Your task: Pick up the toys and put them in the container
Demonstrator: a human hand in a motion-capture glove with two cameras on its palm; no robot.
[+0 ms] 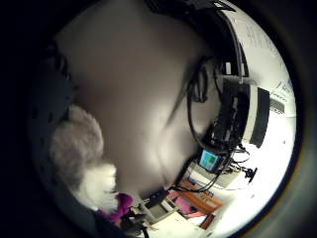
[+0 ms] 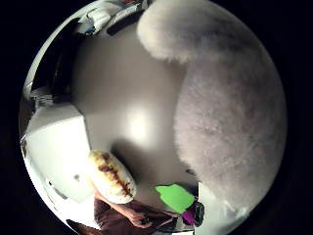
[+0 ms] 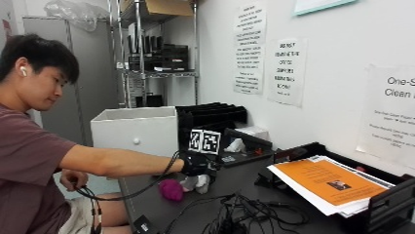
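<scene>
We see the white container (image 3: 136,130) at the table's (image 3: 195,204) far end, then the gloved right hand (image 3: 195,165) over the table, grasping a grey-white plush toy (image 3: 197,183). We judge the pick-up under way; next, carrying it to the container, while a pink toy (image 3: 171,189) waits beside.

Fluffy white toy (image 3: 196,182) beside magenta toy (image 3: 172,189)

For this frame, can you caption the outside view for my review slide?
Seated person's gloved right hand holds a grey-white plush toy just above the dark table, beside a pink toy, white container behind.
</scene>
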